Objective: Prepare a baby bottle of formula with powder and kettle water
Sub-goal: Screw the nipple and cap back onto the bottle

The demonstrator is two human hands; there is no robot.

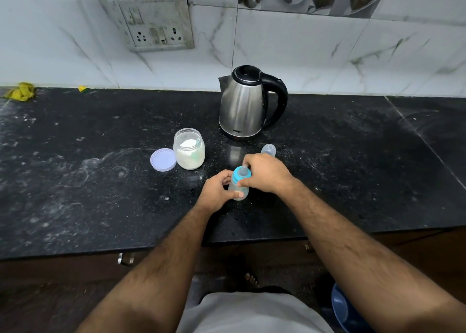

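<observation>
Right hand [266, 172] sat curled over the top of the bottle [238, 190], fingers closed around the blue collar [238, 175] with the teat [243, 170] poking up between them. Left hand [216, 194] wrapped the lower body, thumb across the front, pinning the bottle upright on the counter [100, 181] near its front edge. Whether the collar was being tightened or loosened could not be told.

Small, translucent plastic, the bottle looked light and fairly stiff, likely to spin or tip unless braced low as it was. Its ring looked like the right place for twisting; the soft teat would only squash. How much it held could not be made out.

Just behind the right hand lay a clear cap [268, 150]. Farther left stood the open powder jar [189, 149], with its lid [163, 159] flat and touching it. Behind them stood the steel kettle [245, 105], lid shut, handle to the right; it would probably be the heavy item, best lifted by that handle.

Dark speckled stone was dusted with powder smears, so possibly slick. Marbled tiles and a socket plate [151, 21] backed it, a yellow cloth [21, 91] lay far left, and cabinet fronts ran below.
</observation>
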